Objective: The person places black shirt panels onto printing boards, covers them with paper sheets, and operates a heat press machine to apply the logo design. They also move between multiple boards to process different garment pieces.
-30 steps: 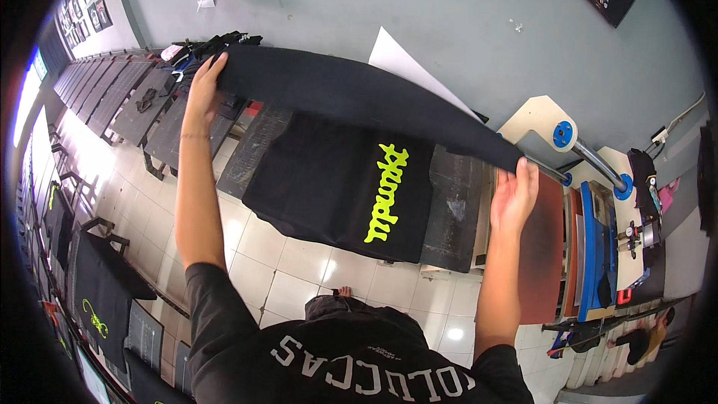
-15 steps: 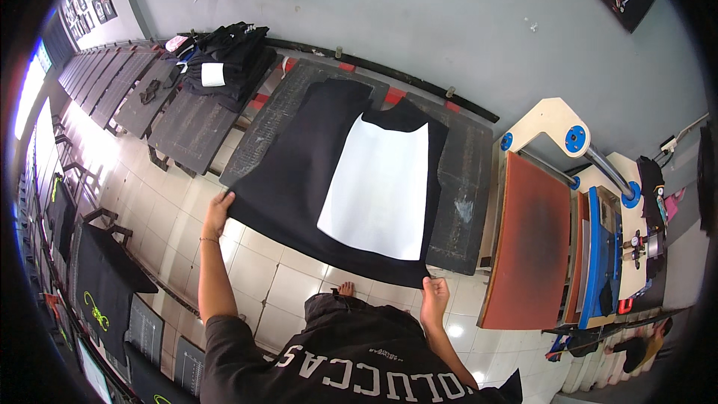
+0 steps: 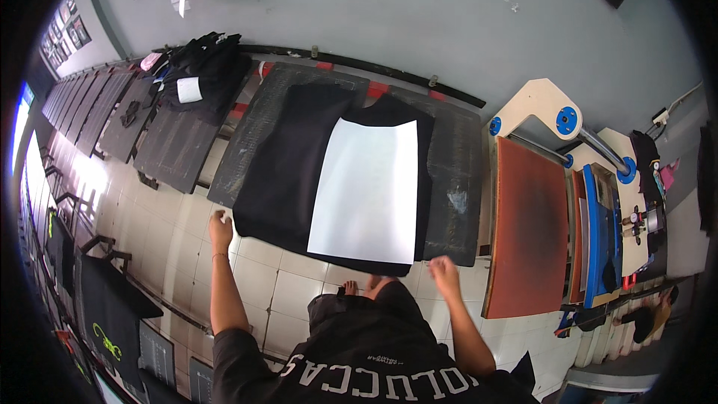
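Observation:
A black garment piece (image 3: pixel 280 172) lies over dark flat boards in front of me, its near edge hanging a little past them. On its right part rests a large white sheet (image 3: pixel 364 191), slightly curved. Just off the garment's near left corner, my left hand (image 3: pixel 221 232) holds nothing, its fingers loosely bent. My right hand (image 3: pixel 445 277) is beyond the near right corner, apart from the cloth, fingers loosely bent and a little blurred.
A heat press with an orange-brown platen (image 3: pixel 527 232) and blue frame stands at the right. Dark boards (image 3: pixel 176 146) run leftward, bearing a pile of black clothes (image 3: pixel 202 67). Black garments with green prints (image 3: pixel 105 340) lie lower left. Another person (image 3: pixel 647 318) is far right.
Both hands have let go of the garment's near corners and moved outward from it. The near edge, pulled taut before, now sags closer to the boards, and the sheet lies flatter.

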Demonstrator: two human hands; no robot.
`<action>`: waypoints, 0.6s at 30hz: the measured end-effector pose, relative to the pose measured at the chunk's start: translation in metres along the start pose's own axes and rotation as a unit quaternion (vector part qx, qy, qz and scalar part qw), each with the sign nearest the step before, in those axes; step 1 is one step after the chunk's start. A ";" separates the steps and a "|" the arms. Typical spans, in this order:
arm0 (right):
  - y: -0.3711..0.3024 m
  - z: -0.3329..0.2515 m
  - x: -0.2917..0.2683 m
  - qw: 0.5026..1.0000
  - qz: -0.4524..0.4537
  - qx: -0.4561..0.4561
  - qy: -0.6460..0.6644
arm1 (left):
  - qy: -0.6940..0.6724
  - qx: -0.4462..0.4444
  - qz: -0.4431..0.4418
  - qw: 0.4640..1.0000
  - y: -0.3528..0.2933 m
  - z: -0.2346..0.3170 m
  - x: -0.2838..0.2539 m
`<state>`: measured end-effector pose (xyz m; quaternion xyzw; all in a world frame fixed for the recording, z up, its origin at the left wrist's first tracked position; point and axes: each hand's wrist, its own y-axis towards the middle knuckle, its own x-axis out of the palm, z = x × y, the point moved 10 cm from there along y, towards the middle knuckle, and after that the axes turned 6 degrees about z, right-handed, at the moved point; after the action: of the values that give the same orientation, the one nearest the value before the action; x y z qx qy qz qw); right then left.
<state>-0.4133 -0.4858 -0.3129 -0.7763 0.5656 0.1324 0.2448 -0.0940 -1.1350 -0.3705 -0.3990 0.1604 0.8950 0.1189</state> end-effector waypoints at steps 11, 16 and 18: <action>0.344 -0.195 0.044 0.958 0.112 -0.209 -0.163 | -0.089 0.125 -0.079 0.985 0.157 0.287 0.156; 0.423 -0.199 0.083 0.942 0.143 -0.146 -0.266 | 0.113 0.125 -0.059 0.984 0.217 0.311 0.229; 0.426 -0.211 0.088 0.931 0.147 -0.118 -0.312 | 0.158 0.098 -0.029 0.982 0.228 0.324 0.232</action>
<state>-0.8014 -0.7718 -0.2753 -0.6270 0.5489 0.4687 0.2930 -0.5426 -1.2013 -0.2967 -0.5266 0.2528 0.7964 0.1564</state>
